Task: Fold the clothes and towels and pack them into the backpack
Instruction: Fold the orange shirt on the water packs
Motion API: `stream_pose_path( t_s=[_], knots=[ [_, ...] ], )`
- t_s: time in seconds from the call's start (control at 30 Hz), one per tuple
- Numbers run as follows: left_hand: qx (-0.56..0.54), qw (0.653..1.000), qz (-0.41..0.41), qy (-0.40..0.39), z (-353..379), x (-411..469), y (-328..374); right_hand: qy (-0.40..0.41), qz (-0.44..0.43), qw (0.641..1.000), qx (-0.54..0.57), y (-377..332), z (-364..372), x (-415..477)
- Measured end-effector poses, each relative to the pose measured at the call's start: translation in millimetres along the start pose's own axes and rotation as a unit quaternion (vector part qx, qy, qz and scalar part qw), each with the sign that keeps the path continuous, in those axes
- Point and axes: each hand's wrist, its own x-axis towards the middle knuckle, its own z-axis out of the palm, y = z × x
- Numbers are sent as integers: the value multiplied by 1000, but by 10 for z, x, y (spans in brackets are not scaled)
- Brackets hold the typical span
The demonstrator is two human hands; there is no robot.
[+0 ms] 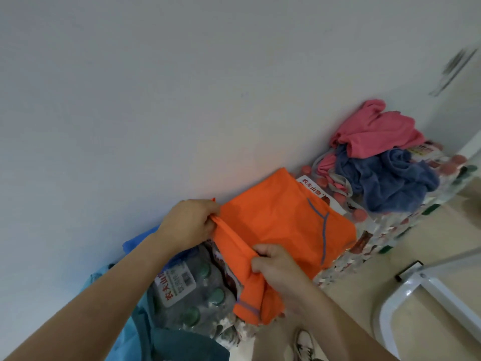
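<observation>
Orange garment (281, 220) edge pinched by left hand (190, 225) and right hand (276, 264). Hold taut, match hems; lay flat on bottle packs (182, 290) before next fold.

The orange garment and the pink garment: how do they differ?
The left hand and right hand grip the orange garment; no hand touches the pink garment. The orange garment is spread fairly flat; the pink garment lies crumpled on a blue towel. Both rest over bottled-water packs.
</observation>
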Motion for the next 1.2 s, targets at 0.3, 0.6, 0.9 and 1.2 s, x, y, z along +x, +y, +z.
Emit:
stream_pose_path(
  t_s=[0.3, 0.6, 0.9, 1.2],
  knots=[
    [17, 999, 21, 19, 33, 824, 604, 138, -55, 988, -51, -219, -856, -50],
    [125, 991, 22, -43, 297, 1672, 1065, 192, -36, 965, -175, -260, -1697, 268],
    [183, 974, 31, -129, 635, 2048, 1187, 220, -44, 866, -448, -11, -1861, 652],
    [257, 943, 52, -204, 393, 2154, 1135, 113, -150, 915, -357, -11, -1972, 673]
  ],
)
